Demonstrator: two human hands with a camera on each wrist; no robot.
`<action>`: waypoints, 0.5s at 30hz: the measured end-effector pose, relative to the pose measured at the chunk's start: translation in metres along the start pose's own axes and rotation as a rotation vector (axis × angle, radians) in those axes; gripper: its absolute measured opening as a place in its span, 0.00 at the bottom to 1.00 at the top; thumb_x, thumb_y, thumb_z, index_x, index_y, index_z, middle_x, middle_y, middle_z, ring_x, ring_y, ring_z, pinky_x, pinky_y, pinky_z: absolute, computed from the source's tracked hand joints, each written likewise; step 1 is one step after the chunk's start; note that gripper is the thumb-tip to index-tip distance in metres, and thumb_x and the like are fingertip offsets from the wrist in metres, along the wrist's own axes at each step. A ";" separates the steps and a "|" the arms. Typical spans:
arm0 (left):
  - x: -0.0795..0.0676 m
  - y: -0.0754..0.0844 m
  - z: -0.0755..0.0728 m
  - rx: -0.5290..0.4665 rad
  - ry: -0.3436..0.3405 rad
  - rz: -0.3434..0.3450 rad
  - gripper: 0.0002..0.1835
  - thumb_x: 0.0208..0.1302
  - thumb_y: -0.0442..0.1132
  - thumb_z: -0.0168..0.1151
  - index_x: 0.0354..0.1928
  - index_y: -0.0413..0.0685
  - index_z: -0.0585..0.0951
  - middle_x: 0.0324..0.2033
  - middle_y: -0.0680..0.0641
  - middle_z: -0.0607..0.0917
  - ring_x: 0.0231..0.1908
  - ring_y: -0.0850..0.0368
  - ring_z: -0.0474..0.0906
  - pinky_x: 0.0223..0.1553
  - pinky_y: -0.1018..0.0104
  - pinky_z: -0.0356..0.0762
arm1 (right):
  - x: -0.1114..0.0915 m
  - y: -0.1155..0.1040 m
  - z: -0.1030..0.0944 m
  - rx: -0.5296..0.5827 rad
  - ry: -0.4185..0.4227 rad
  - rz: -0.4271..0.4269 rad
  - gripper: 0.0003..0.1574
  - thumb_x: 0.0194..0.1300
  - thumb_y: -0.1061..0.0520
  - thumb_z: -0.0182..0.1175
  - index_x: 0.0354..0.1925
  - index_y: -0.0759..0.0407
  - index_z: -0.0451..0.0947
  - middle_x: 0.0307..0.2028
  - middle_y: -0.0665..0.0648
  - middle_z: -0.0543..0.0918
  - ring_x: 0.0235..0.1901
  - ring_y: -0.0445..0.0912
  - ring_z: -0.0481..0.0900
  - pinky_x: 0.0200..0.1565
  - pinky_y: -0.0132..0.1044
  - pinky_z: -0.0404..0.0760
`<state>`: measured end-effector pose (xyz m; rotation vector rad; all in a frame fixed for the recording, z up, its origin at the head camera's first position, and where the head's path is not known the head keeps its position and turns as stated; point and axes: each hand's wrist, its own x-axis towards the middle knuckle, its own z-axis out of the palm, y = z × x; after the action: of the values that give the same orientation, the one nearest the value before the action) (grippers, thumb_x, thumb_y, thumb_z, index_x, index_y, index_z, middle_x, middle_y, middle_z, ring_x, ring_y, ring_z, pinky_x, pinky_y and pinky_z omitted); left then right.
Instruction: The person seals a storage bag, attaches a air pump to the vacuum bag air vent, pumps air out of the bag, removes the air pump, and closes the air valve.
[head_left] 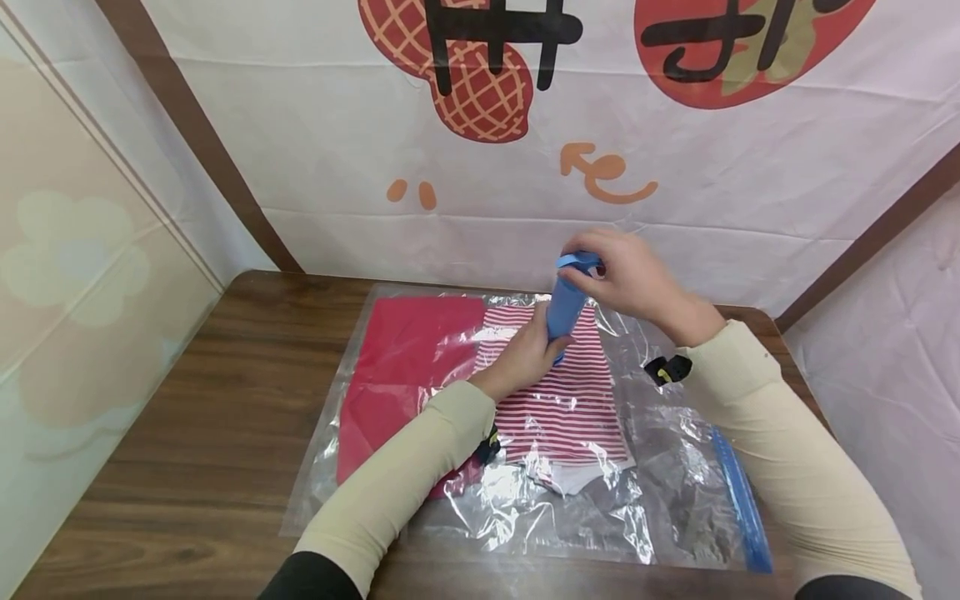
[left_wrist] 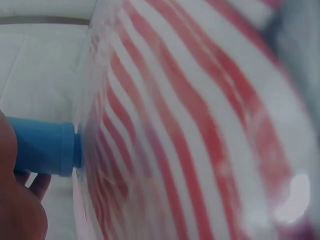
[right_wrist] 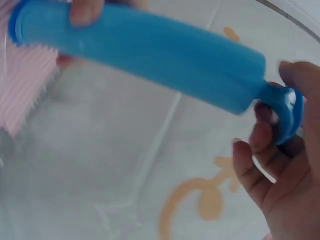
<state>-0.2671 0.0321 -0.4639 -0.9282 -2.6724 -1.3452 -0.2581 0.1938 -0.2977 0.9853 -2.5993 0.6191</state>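
Note:
A blue hand pump (head_left: 566, 310) stands slightly tilted over a clear plastic storage bag (head_left: 678, 475) on the table. My left hand (head_left: 527, 354) grips the lower part of its barrel. At the top, my right hand (head_left: 626, 271) holds the ring handle (right_wrist: 290, 112), with the fingers around it in the right wrist view. The handle sits close to the barrel's end. In the left wrist view, the pump's narrow tip (left_wrist: 77, 150) meets the bag's surface. Inside the bag lie a red-and-white striped garment (head_left: 558, 425) and a folded red garment (head_left: 420, 333).
A blue zip strip (head_left: 738, 500) runs along the bag's right edge, beside my right forearm. The brown wooden table (head_left: 187, 433) extends to the left. A printed white cloth (head_left: 337, 158) hangs behind it, and cloth also borders both sides.

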 end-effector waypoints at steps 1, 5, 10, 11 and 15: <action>0.000 -0.001 -0.001 0.001 -0.002 -0.002 0.33 0.77 0.42 0.56 0.72 0.37 0.51 0.60 0.31 0.75 0.62 0.40 0.75 0.66 0.48 0.71 | 0.003 -0.002 -0.002 -0.057 -0.031 -0.008 0.10 0.68 0.55 0.68 0.44 0.60 0.82 0.34 0.55 0.82 0.30 0.49 0.75 0.34 0.43 0.75; -0.001 -0.002 -0.005 -0.017 -0.028 -0.026 0.35 0.78 0.44 0.55 0.73 0.37 0.50 0.62 0.32 0.73 0.64 0.40 0.74 0.67 0.49 0.70 | 0.014 -0.011 -0.003 -0.243 -0.142 -0.027 0.13 0.70 0.51 0.66 0.38 0.58 0.75 0.25 0.53 0.74 0.25 0.48 0.71 0.30 0.41 0.70; -0.002 -0.004 -0.009 -0.014 -0.061 -0.055 0.36 0.78 0.45 0.54 0.74 0.38 0.47 0.64 0.32 0.72 0.66 0.40 0.72 0.68 0.49 0.68 | 0.019 -0.013 0.003 -0.305 -0.166 -0.067 0.15 0.73 0.51 0.63 0.35 0.56 0.70 0.22 0.51 0.68 0.23 0.47 0.69 0.27 0.39 0.67; -0.002 -0.004 -0.009 -0.018 -0.061 -0.055 0.36 0.78 0.44 0.54 0.74 0.38 0.47 0.65 0.32 0.72 0.66 0.40 0.72 0.69 0.49 0.68 | 0.019 -0.013 0.005 -0.302 -0.156 -0.078 0.15 0.73 0.51 0.63 0.35 0.56 0.70 0.22 0.51 0.68 0.23 0.47 0.69 0.27 0.39 0.68; -0.002 -0.006 -0.010 -0.018 -0.061 -0.053 0.36 0.78 0.45 0.54 0.74 0.39 0.47 0.65 0.33 0.71 0.66 0.40 0.72 0.69 0.49 0.68 | 0.018 -0.007 0.012 -0.280 -0.094 -0.116 0.15 0.73 0.54 0.64 0.34 0.56 0.68 0.22 0.51 0.68 0.22 0.46 0.69 0.26 0.39 0.67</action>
<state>-0.2708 0.0212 -0.4624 -0.9216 -2.7538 -1.3756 -0.2681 0.1730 -0.2984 1.0837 -2.5921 0.1774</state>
